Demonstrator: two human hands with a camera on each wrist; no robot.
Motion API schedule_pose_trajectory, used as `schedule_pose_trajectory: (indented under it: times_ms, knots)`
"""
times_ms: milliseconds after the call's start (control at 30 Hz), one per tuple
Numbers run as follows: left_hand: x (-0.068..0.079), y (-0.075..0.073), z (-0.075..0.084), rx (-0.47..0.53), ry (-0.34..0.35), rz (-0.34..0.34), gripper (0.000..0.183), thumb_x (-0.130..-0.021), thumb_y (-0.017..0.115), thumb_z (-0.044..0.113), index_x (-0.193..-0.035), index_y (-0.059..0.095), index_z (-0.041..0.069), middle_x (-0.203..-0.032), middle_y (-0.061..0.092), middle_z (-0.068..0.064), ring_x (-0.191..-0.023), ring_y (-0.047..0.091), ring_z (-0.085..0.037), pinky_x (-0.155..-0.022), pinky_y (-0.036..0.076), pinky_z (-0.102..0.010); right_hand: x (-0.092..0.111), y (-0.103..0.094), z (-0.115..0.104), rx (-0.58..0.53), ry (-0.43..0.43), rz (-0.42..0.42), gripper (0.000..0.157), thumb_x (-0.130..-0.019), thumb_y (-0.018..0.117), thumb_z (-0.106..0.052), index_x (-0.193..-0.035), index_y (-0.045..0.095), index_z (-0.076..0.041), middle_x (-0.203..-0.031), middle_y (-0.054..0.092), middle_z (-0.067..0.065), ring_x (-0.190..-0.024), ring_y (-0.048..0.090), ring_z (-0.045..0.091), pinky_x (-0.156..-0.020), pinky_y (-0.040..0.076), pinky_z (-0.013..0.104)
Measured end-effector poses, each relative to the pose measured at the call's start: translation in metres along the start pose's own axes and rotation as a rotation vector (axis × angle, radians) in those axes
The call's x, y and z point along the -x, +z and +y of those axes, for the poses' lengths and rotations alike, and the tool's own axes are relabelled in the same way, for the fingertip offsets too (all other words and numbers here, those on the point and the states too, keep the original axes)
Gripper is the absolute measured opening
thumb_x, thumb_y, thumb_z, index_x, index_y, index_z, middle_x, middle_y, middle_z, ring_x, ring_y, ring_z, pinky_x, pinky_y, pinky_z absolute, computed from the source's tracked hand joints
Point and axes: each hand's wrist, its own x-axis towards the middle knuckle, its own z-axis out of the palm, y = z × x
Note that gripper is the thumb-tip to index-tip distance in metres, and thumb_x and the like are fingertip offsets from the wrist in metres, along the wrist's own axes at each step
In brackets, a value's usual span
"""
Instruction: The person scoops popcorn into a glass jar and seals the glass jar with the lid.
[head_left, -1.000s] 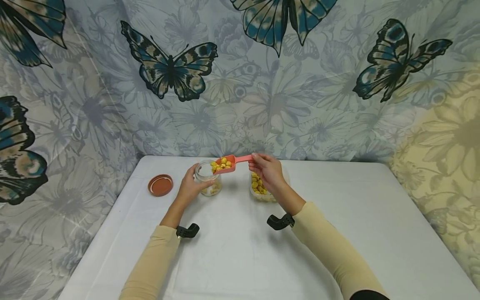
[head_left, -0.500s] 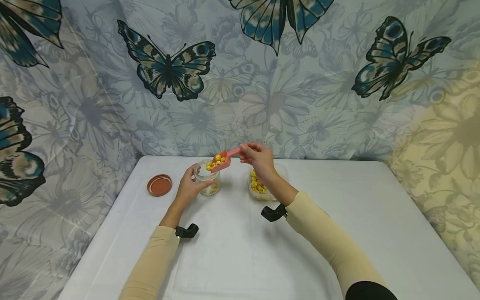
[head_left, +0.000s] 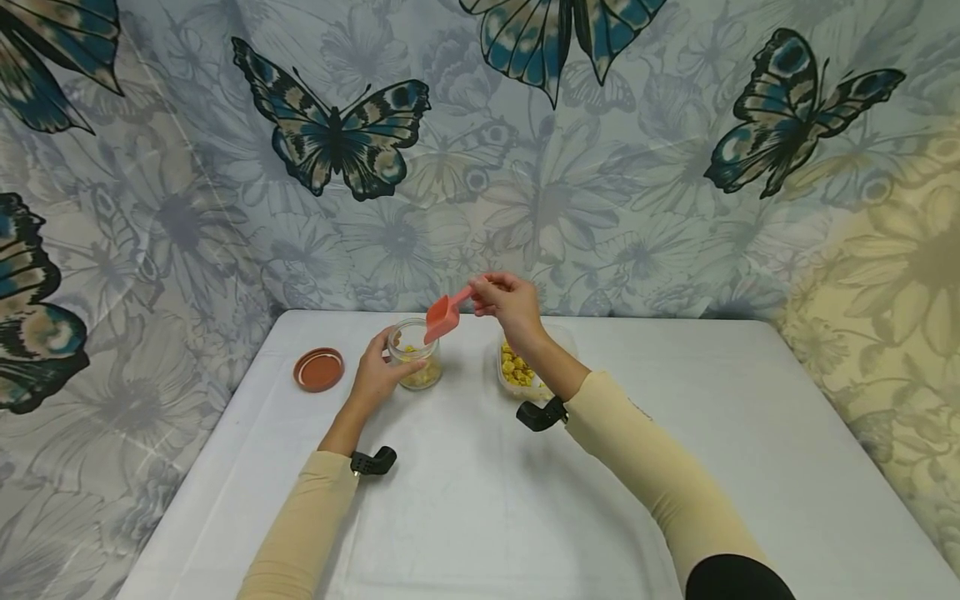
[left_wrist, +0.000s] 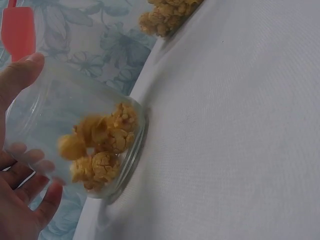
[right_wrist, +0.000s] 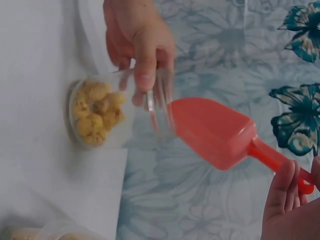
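My left hand [head_left: 378, 375] grips a clear glass jar [left_wrist: 75, 95], thumb on the near side and fingers round the far side. The jar stands on the white table, and yellow popcorn [right_wrist: 95, 117] lies in its bottom. A red plastic scoop [head_left: 442, 318] tilts down with its lip at the jar's mouth; its bowl looks bare in the head view. My right hand [head_left: 510, 308] pinches the scoop's handle [right_wrist: 272, 156]. In the left wrist view, a few popcorn pieces [left_wrist: 72, 146] look blurred inside the jar.
A clear plastic tub [head_left: 527, 392] of popcorn stands under my right forearm, partly hidden by it. A brown round lid [head_left: 318, 370] lies left of the jar. Behind the table [head_left: 465, 500] hangs a butterfly-patterned cloth [head_left: 480, 208].
My right hand has moved up and left, tipping the scoop steeper over the jar. The popcorn in the scoop has dropped into the jar. My left hand keeps its hold.
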Motion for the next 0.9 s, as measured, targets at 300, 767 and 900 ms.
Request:
schedule_pose_trajectory:
  times_ms: [300, 767, 900]
  knots:
    - [0.000, 0.000, 0.000, -0.001, 0.009, 0.003, 0.091, -0.080, 0.080, 0.032, -0.151, 0.030, 0.005, -0.150, 0.040, -0.016, -0.140, 0.037, -0.030, -0.112, 0.037, -0.048, 0.000, -0.007, 0.003, -0.025, 0.043, 0.025, 0.023, -0.091, 0.070, -0.018, -0.106, 0.064, -0.001, -0.076, 0.070, -0.002, -0.064, 0.066, 0.011, -0.061, 0.059, 0.022]
    - [-0.001, 0.001, 0.002, 0.004, -0.017, 0.001, 0.092, -0.080, 0.081, 0.030, -0.151, 0.029, 0.005, -0.151, 0.040, -0.016, -0.141, 0.036, -0.030, -0.114, 0.036, -0.048, -0.002, -0.016, 0.007, -0.089, 0.067, 0.048, 0.015, -0.092, 0.068, -0.014, -0.101, 0.064, -0.003, -0.075, 0.069, 0.000, -0.060, 0.065, 0.011, -0.060, 0.058, 0.021]
    - [-0.001, 0.001, 0.003, 0.014, -0.036, -0.007, 0.092, -0.079, 0.081, 0.030, -0.151, 0.029, 0.005, -0.151, 0.040, -0.016, -0.141, 0.036, -0.029, -0.114, 0.035, -0.048, 0.000, -0.018, 0.007, -0.106, 0.071, 0.043, 0.014, -0.092, 0.068, -0.015, -0.100, 0.064, -0.004, -0.074, 0.069, 0.000, -0.059, 0.065, 0.010, -0.060, 0.058, 0.021]
